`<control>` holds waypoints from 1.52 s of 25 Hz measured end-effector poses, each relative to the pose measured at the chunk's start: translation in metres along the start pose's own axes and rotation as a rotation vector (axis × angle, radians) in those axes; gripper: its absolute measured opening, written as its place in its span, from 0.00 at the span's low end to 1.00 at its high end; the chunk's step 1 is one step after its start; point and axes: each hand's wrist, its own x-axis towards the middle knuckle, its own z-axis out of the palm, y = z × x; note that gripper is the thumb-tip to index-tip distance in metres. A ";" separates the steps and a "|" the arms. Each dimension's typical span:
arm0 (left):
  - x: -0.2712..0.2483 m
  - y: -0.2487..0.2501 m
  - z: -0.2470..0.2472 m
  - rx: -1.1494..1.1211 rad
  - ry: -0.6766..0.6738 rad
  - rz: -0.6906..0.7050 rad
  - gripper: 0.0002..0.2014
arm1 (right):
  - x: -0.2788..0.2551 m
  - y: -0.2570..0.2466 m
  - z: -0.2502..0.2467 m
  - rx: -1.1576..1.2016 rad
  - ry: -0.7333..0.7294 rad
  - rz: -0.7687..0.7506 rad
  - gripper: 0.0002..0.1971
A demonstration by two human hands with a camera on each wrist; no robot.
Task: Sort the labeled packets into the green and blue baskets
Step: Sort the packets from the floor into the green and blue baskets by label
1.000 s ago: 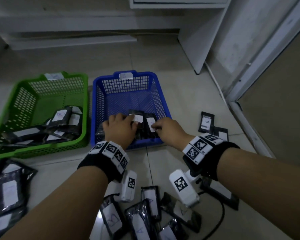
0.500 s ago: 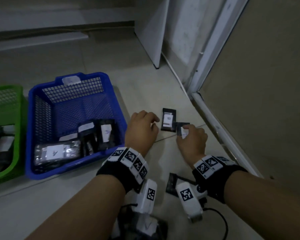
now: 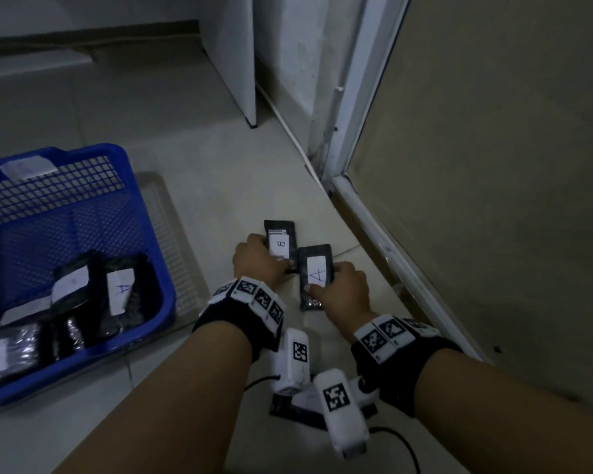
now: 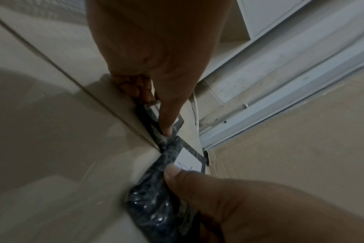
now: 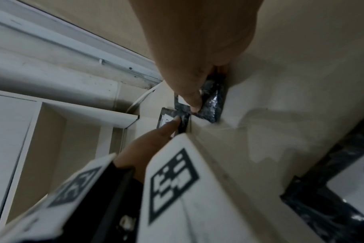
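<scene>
Two black packets with white labels lie on the floor tiles right of the blue basket (image 3: 151, 241). My left hand (image 3: 266, 260) pinches the packet marked B (image 3: 281, 242) at its near left edge, thumb on top (image 4: 166, 125). My right hand (image 3: 331, 283) grips the packet marked A (image 3: 317, 273), its thumb on the label's lower corner and the fingers at the right edge. The right wrist view shows packet A (image 5: 212, 100) lifted at one end under my thumb, with packet B (image 5: 164, 120) beside it. The blue basket holds several packets, one labelled A (image 3: 120, 292). The green basket is out of view.
A further black packet (image 3: 295, 410) lies on the floor under my wrists, also seen as a labelled packet (image 5: 333, 197) in the right wrist view. A white door frame (image 3: 374, 213) and a wall run close on the right. A white cabinet panel (image 3: 233, 63) stands behind.
My hands left the blue basket and moved right to the two floor packets; each now holds one. The view swung right, and the green basket dropped out of sight.
</scene>
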 end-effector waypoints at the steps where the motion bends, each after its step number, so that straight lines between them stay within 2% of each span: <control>1: 0.000 0.000 -0.002 0.020 -0.031 0.001 0.26 | 0.001 -0.002 0.001 0.030 -0.005 0.009 0.29; 3: -0.007 0.003 -0.008 0.029 -0.052 0.038 0.19 | -0.004 -0.008 0.000 0.125 -0.007 0.043 0.21; 5: -0.020 0.006 -0.021 -0.052 -0.018 0.049 0.15 | -0.013 -0.017 -0.004 0.232 -0.008 0.060 0.16; 8: -0.041 0.001 -0.053 -0.279 0.060 0.095 0.10 | -0.044 -0.041 -0.011 0.430 0.003 0.025 0.12; 11: -0.063 -0.019 -0.102 -0.495 0.126 0.095 0.04 | -0.084 -0.075 -0.013 0.558 -0.074 -0.047 0.09; 15: -0.096 -0.065 -0.177 -0.586 0.266 0.040 0.08 | -0.130 -0.127 0.014 0.634 -0.188 -0.182 0.08; 18: -0.114 -0.110 -0.223 -0.644 0.371 -0.028 0.08 | -0.155 -0.166 0.047 0.583 -0.293 -0.285 0.13; 21: -0.128 -0.155 -0.259 -0.633 0.487 -0.075 0.13 | -0.168 -0.201 0.082 0.476 -0.410 -0.364 0.18; 25: -0.149 -0.203 -0.290 -0.587 0.616 -0.128 0.16 | -0.176 -0.235 0.135 0.358 -0.489 -0.442 0.14; 29: -0.165 -0.228 -0.307 -0.612 0.683 -0.184 0.24 | -0.169 -0.250 0.166 0.106 -0.356 -0.582 0.14; 35: -0.168 -0.254 -0.349 -0.455 0.876 -0.211 0.10 | -0.172 -0.251 0.180 -0.281 -0.245 -0.728 0.16; 38: -0.163 -0.270 -0.367 -0.380 0.941 -0.249 0.09 | -0.180 -0.249 0.180 -0.315 -0.230 -0.775 0.16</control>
